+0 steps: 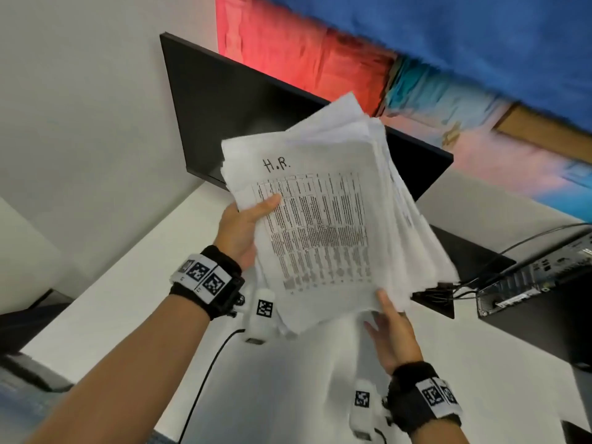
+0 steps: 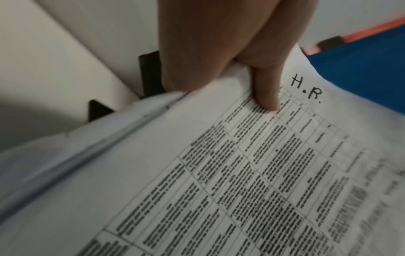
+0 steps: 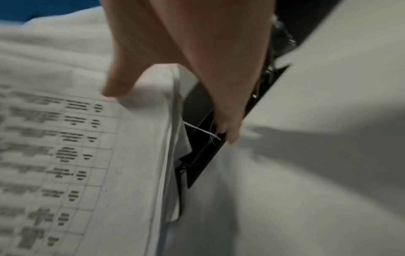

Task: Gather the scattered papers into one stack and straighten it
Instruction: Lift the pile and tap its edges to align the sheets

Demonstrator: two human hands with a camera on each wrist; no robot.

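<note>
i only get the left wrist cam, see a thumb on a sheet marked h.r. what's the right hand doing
Observer: The right hand is at the near right corner of the stack of papers, thumb on the top sheet, fingers beside the edge.
Operator: is the pile squared up
Observer: No. In the head view the sheets fan out along the far and right edges.
Operator: resting on the desk or lifted
Observer: Lifted; it is held tilted above the white desk, in front of a dark monitor.
</note>
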